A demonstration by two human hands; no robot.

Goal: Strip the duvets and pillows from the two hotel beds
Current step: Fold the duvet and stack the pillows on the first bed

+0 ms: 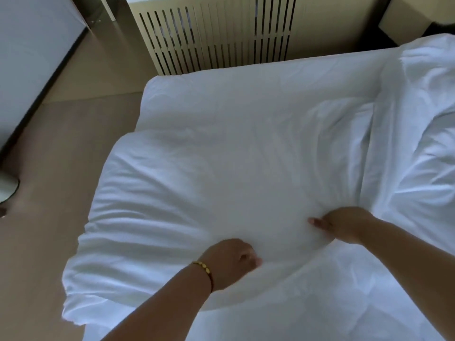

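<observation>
Head view: left hand [230,263] and right hand [344,226] grip the duvet [197,183], fingers curled.

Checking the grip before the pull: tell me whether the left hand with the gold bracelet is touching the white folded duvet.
Touching. The head view shows the left hand with fingers curled into the white folded duvet, fabric bunched around them.

Bare floor [61,156] lies open left of the bed [246,99]; a slatted panel [216,33] blocks its far edge.
</observation>
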